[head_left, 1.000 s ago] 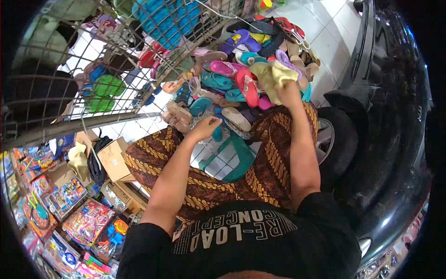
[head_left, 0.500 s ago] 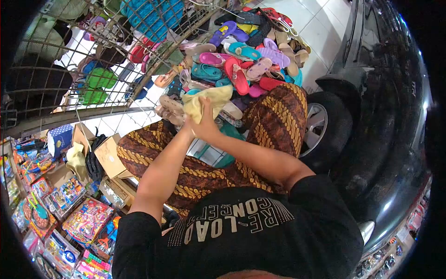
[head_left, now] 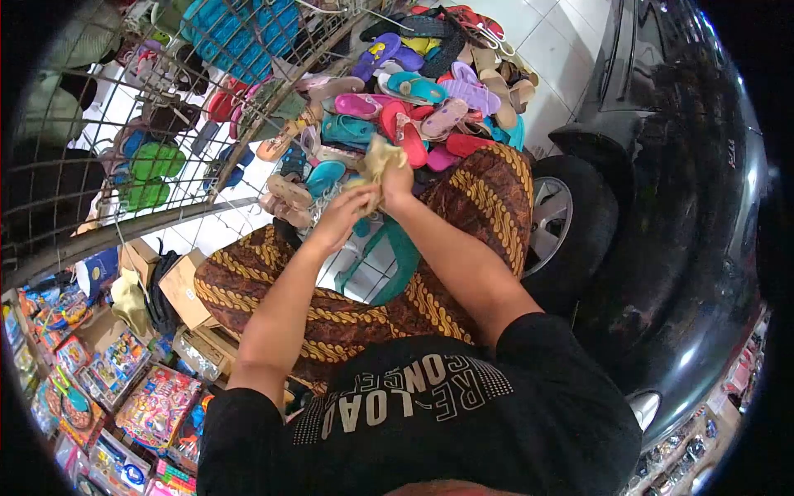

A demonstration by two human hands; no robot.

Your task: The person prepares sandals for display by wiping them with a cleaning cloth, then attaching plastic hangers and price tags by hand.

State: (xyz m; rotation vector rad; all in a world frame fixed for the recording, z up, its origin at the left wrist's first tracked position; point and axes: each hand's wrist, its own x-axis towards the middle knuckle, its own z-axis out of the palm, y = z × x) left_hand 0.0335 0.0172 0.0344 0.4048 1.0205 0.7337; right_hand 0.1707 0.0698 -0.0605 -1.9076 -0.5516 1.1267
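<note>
- Because the right hand point(head_left: 396, 183) is closed on the yellow cloth point(head_left: 384, 159), its loose folds bunch above the grip, at twelve o'clock in the view.
- The left hand point(head_left: 341, 220) meets its lower end, seemingly to steady it; blur hides whether those fingers grip.
- The sandal pile point(head_left: 442, 117) lies at one o'clock from the cloth, within reach.
- Half a second earlier, the cloth spread wider; now it is crumpled.

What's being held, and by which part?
A pale yellow cloth, by its bunched middle in the right hand; left hand at its near end, grip blurred.
</note>
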